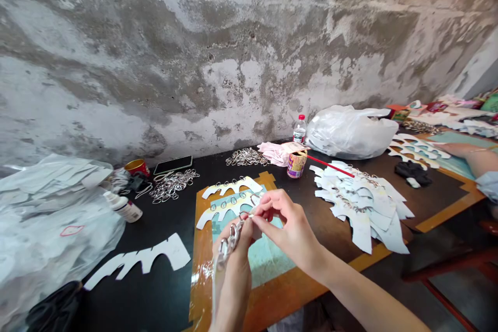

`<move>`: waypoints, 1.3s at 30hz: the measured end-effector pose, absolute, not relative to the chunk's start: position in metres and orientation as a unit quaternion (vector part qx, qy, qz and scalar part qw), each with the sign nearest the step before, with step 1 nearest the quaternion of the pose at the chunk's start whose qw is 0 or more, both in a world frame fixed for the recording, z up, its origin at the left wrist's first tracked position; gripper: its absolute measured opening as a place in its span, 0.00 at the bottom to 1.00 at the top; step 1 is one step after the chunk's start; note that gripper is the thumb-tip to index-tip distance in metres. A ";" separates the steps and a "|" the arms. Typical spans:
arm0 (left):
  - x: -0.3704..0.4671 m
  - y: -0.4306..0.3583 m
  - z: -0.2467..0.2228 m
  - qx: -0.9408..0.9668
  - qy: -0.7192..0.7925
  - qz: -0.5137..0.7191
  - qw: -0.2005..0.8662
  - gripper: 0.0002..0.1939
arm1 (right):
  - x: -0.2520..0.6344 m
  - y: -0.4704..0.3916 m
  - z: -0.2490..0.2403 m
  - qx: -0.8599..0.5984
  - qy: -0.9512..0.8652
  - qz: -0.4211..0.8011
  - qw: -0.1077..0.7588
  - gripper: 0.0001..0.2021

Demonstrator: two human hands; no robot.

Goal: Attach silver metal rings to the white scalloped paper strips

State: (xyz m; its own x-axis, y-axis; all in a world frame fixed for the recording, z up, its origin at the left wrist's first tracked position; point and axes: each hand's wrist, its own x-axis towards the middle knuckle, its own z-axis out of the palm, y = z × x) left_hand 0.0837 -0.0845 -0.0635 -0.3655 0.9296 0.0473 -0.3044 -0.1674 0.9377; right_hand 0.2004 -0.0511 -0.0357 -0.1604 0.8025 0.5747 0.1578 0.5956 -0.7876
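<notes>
The left hand (233,264) grips a white card strip (218,280) edge-on, its long axis running toward the person, metal rings (230,238) along its top. The right hand (290,228), just right, pinches at the uppermost ring above the bench (163,290).

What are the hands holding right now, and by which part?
The left hand grips a white card strip by its upper end, where metal rings hang. The right hand pinches a ring at that end.
</notes>
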 end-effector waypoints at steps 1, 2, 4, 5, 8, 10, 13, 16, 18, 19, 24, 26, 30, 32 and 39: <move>0.086 -0.083 -0.065 0.326 0.453 0.690 0.461 0.11 | 0.199 -0.051 -0.036 -0.353 -0.690 0.299 0.557 0.09; 0.087 -0.081 -0.065 0.312 0.441 0.697 0.473 0.10 | 0.197 -0.051 -0.035 -0.361 -0.678 0.303 0.564 0.10; 0.090 -0.079 -0.066 0.289 0.418 0.707 0.491 0.08 | 0.195 -0.051 -0.034 -0.367 -0.665 0.303 0.576 0.09; 0.090 -0.079 -0.066 0.285 0.409 0.710 0.498 0.08 | 0.194 -0.051 -0.033 -0.365 -0.663 0.304 0.579 0.09; 0.089 -0.079 -0.065 0.289 0.397 0.716 0.496 0.08 | 0.192 -0.052 -0.030 -0.344 -0.661 0.322 0.585 0.09; 0.087 -0.080 -0.063 0.299 0.404 0.717 0.483 0.10 | 0.193 -0.053 -0.027 -0.336 -0.659 0.344 0.578 0.09; 0.082 -0.081 -0.060 0.336 0.420 0.698 0.474 0.10 | 0.195 -0.054 -0.024 -0.336 -0.663 0.371 0.556 0.09; 0.077 -0.081 -0.057 0.376 0.425 0.684 0.458 0.11 | 0.198 -0.054 -0.024 -0.349 -0.680 0.364 0.533 0.10; 0.074 -0.081 -0.055 0.397 0.434 0.683 0.433 0.11 | 0.199 -0.054 -0.026 -0.356 -0.693 0.339 0.526 0.10; 0.073 -0.081 -0.055 0.411 0.444 0.674 0.425 0.10 | 0.199 -0.055 -0.027 -0.357 -0.699 0.325 0.528 0.09; 0.070 -0.086 -0.056 0.450 0.503 0.635 0.376 0.09 | 0.199 -0.056 -0.028 -0.358 -0.727 0.236 0.536 0.07; 0.068 -0.088 -0.056 0.449 0.512 0.637 0.360 0.09 | 0.200 -0.056 -0.025 -0.362 -0.739 0.190 0.536 0.07; 0.068 -0.091 -0.046 0.476 0.516 0.633 0.326 0.09 | 0.208 -0.051 -0.014 -0.357 -0.770 0.134 0.512 0.23; 0.069 -0.092 -0.039 0.498 0.491 0.647 0.303 0.07 | 0.214 -0.048 -0.008 -0.345 -0.800 0.170 0.460 0.23; 0.070 -0.091 -0.035 0.493 0.442 0.671 0.334 0.05 | 0.220 -0.041 0.004 -0.335 -0.778 0.375 0.375 0.03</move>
